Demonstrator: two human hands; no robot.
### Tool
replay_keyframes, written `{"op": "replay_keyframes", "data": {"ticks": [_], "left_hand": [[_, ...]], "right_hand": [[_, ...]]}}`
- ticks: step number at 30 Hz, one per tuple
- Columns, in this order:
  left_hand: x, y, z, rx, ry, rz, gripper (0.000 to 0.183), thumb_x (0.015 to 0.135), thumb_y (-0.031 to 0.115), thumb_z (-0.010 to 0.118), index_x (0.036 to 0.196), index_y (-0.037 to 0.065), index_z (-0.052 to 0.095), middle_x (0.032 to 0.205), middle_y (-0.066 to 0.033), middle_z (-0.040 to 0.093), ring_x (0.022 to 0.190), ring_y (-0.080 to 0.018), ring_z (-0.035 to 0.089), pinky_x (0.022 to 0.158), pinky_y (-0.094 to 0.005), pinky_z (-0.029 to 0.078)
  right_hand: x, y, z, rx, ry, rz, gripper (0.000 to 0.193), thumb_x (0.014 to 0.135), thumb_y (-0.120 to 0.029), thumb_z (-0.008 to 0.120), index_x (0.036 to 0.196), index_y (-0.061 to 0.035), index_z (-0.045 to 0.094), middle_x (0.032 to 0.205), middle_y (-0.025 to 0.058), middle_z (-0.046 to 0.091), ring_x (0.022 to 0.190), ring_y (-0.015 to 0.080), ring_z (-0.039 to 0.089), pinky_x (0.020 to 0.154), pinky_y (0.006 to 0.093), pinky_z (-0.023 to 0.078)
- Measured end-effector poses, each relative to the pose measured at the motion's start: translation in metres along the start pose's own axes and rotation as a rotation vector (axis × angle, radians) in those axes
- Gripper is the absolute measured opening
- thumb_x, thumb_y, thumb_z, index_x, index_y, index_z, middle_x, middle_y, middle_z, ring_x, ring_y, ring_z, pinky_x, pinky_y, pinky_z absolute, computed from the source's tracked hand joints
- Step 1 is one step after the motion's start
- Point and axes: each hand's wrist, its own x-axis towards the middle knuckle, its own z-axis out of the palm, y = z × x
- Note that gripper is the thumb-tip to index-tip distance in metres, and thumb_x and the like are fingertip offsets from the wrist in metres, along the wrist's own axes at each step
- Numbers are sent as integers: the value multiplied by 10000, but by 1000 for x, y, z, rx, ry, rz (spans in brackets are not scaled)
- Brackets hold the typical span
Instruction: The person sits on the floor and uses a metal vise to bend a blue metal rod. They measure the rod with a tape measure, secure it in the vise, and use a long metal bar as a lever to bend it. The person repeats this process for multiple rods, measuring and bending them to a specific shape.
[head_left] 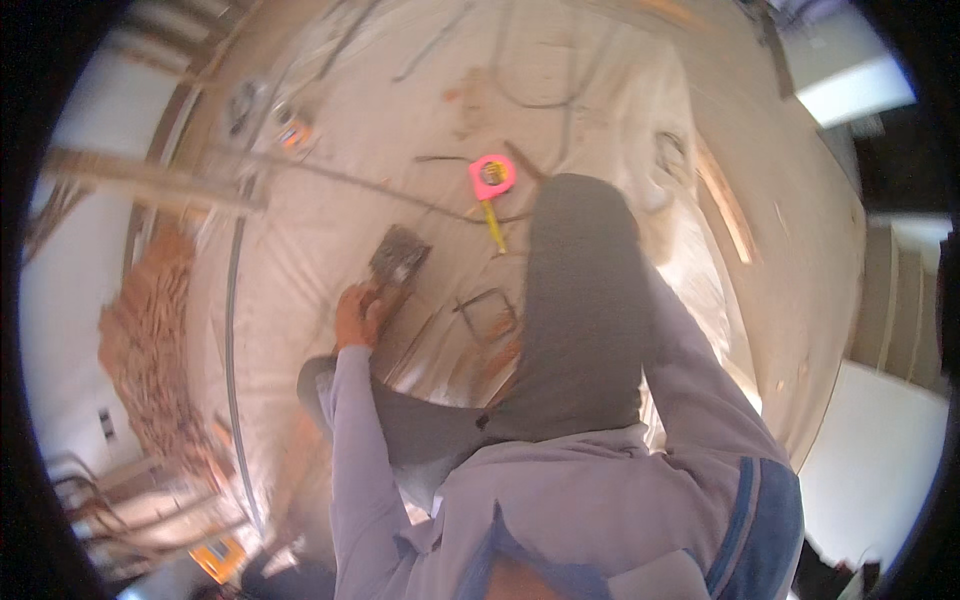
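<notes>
My left hand reaches out over the pale ground sheet, left of my bent knee. Its fingers are curled at the near end of a dark, roughly rectangular block; blur hides what lies between them. My right arm goes down beside my raised right knee, and the leg hides that hand. Beyond the block lies a pink tape measure, with a short length of yellow blade pulled out toward me. A dark bent rod rests between my legs.
Long thin rods lie across the wrinkled sheet. An orange-labelled container stands at the far left. Brown stacked pieces are heaped along the left side, near a yellow thing. A wooden strip lies on the right.
</notes>
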Motion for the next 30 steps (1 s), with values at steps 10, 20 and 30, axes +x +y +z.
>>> {"op": "replay_keyframes", "data": {"ticks": [10,20,30], "left_hand": [[-10,30,2,-429,117,-170,559,753,195,687,1252,46,484,1191,-139,574,1078,-288,558,901,-373,441],[-7,5,-12,-514,-23,-310,698,762,250,718,1333,33,380,1284,-156,491,1173,-264,485,903,-367,452],[-16,-23,-17,-524,-86,-363,652,798,106,653,1364,10,344,1377,-149,391,1169,-270,457,946,-388,417]], "right_hand": [[14,-7,-28,32,-216,72,258,835,-187,439,883,-29,638,933,234,634,915,400,603,820,473,477],[107,-119,16,13,-15,50,305,832,-118,503,1126,-99,583,1083,163,598,1036,329,565,849,425,489],[115,-145,9,166,-63,118,213,851,-142,506,962,-24,643,997,169,655,934,326,645,792,433,520]]}}
